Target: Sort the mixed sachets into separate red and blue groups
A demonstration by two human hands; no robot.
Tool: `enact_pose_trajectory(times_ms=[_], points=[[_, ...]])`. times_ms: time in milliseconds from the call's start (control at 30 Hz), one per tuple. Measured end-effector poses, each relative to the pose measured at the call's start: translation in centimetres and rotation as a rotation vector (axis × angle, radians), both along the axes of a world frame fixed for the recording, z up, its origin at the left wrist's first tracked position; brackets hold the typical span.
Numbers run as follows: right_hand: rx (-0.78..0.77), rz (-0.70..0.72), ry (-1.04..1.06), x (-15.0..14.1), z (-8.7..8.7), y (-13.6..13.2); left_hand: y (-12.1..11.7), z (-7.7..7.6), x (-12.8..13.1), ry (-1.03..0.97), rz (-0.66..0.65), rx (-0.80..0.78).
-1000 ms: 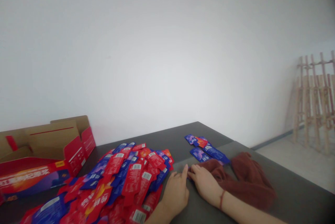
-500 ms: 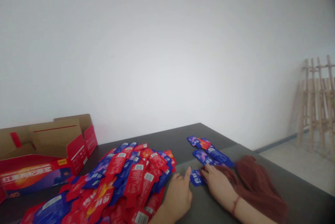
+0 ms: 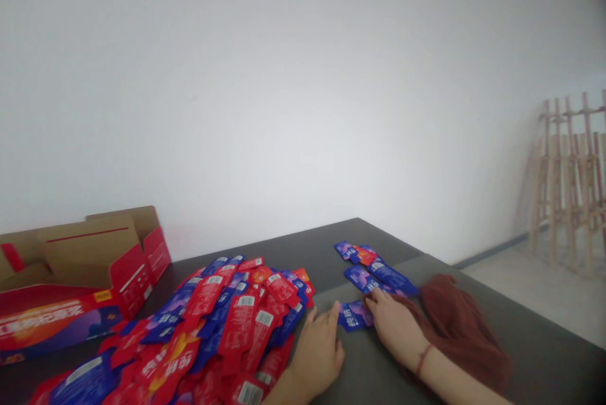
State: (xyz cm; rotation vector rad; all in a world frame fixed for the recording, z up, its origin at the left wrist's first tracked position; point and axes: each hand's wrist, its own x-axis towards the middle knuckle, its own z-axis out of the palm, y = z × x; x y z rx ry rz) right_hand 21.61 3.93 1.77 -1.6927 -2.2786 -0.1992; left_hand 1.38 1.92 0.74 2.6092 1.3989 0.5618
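Observation:
A big heap of red and blue sachets [image 3: 208, 329] covers the dark table [image 3: 303, 247] at the lower left. My left hand [image 3: 317, 351] lies flat beside the heap's right edge, its forefinger reaching toward a single blue sachet [image 3: 353, 316]. My right hand [image 3: 395, 326] rests on the table with its fingertips on that sachet's right end. Just beyond it lies a small group of blue and red sachets [image 3: 374, 269]. Neither hand grips anything.
An opened red cardboard box [image 3: 76, 279] stands at the far left. A crumpled dark red cloth [image 3: 461, 326] lies under and to the right of my right wrist. The table's edge runs along the right. Wooden easels [image 3: 568, 181] lean on the wall beyond.
My right hand has slid forward and right, off the cloth's edge, uncovering a single blue sachet between the hands. My left hand stays by the heap.

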Motion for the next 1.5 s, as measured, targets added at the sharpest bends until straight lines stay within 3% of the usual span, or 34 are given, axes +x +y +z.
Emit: enact_pose_trajectory(times_ms=[133,333,467,533,700,800,933,1100,1167,1300,1500], points=[[-0.025,-0.023,0.023,0.9,-0.5,0.5,0.2,0.1,-0.2,-0.038,0.029,0.019],[-0.106,0.186,0.143,-0.9,-0.4,-0.2,0.5,-0.6,-0.5,-0.109,0.057,0.099],[-0.103,0.356,0.178,-1.6,-0.2,-0.5,0.7,-1.1,-0.5,-0.051,0.038,0.051],[-0.093,0.318,0.146,-1.5,0.1,-0.5,0.8,-1.1,-0.5,-0.044,0.035,0.030],[-0.072,0.014,-0.010,-0.6,0.4,-0.3,0.8,-0.8,-0.5,-0.063,0.074,-0.003],[-0.051,0.005,-0.059,-0.9,-0.3,-0.1,0.7,-0.7,-0.5,-0.064,0.072,-0.047],[0.009,0.145,-0.053,-2.6,-0.9,-0.2,0.9,-0.7,-0.5,-0.080,0.061,-0.090],[-0.022,0.452,0.031,-4.1,-0.4,-1.0,1.1,-0.8,-0.5,-0.088,0.058,-0.113],[-0.031,0.485,0.075,-3.8,-0.2,-1.2,1.1,-0.8,-0.5,-0.080,0.059,-0.129],[-0.035,0.331,0.119,-2.2,-0.2,-0.6,0.8,-0.6,-0.5,-0.077,0.070,-0.143],[-0.052,0.097,0.062,-0.2,-1.0,0.8,0.6,-0.6,-0.6,-0.093,0.058,-0.030]])
